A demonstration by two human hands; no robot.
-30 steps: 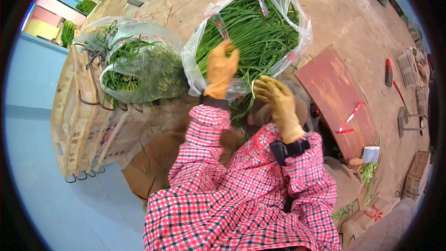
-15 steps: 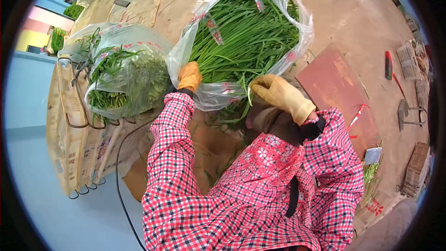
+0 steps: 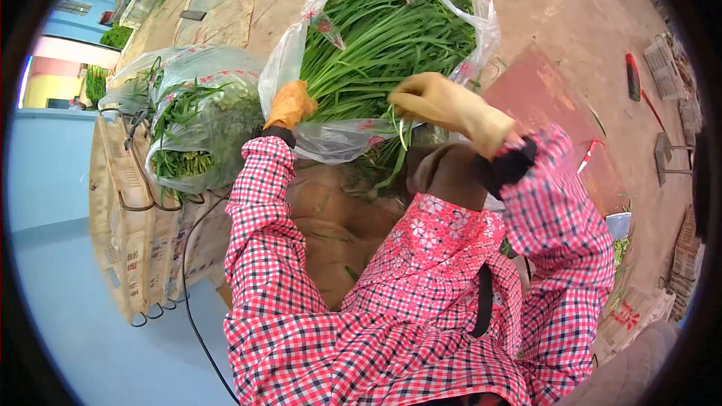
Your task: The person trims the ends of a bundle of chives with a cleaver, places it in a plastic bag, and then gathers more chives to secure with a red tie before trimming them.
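Observation:
A clear plastic bag (image 3: 280, 68) with red print lies wide open, full of long green garlic chives (image 3: 391, 53). My left hand (image 3: 289, 105), in an orange glove, is closed at the bag's left edge, where the pale stem ends gather into it. In a pale yellow glove, my right hand (image 3: 444, 109) is over the near right side of the bag with its fingers pinched together. Loose green leaves (image 3: 398, 154) hang down just below those fingertips. The fingertips themselves are partly hidden by the glove.
A second filled plastic bag (image 3: 199, 116) stands at left, by a stacked plastic crate (image 3: 128, 218) with metal handles. To the right lie a reddish board (image 3: 541, 98), a cleaver-like blade (image 3: 618, 225) and a red-handled brush (image 3: 633, 75). A black cable (image 3: 188, 278) runs at lower left.
My left hand has moved a little left and down. My right hand has shifted slightly left and up, its pinched fingers still over the leaves. The view has tilted slightly.

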